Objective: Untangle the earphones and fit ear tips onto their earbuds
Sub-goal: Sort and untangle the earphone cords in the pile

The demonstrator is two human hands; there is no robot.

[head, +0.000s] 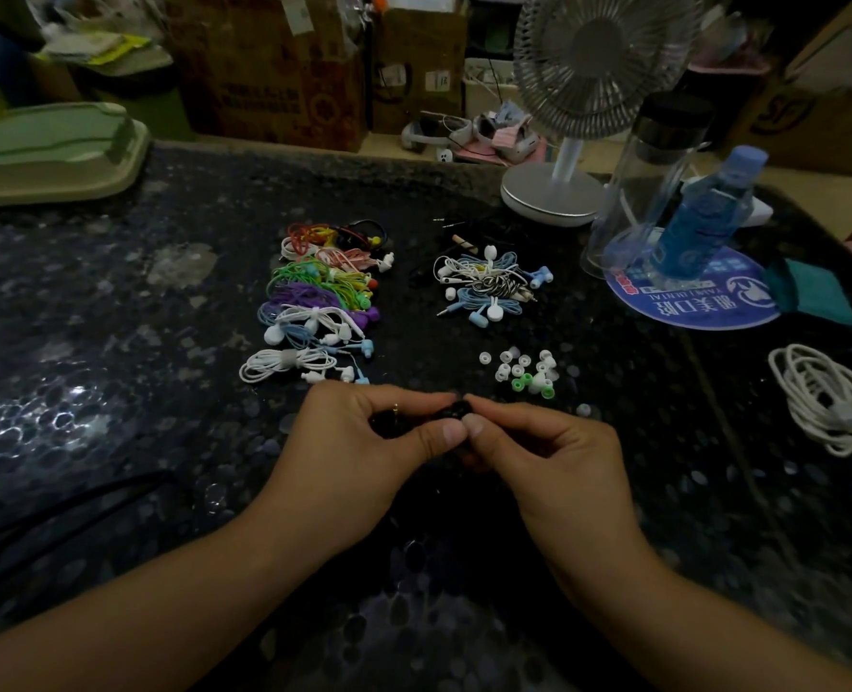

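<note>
Earphones being worked on now are a black pair, its earbud (456, 411) pinched between both hands just above the near middle of the tabletop (114, 342). The left hand (364, 442) grips it with thumb and curled fingers; the right hand (528, 442) meets it thumb to thumb, pinching from the other side. Whether a tip is already between the fingers, I cannot tell; it is too dark there.

Loose ear tips (523, 372), white and green, lie just beyond the right hand. Bundled coloured earphones (314, 302) sit toward the middle, and a tangled white and blue heap (488, 287) lies to their right.

To seat a tip well, I'd say hold the bud steady in the left hand, stretch the tip's collar over the nozzle with the right, and roll it round until it sits even.
</note>
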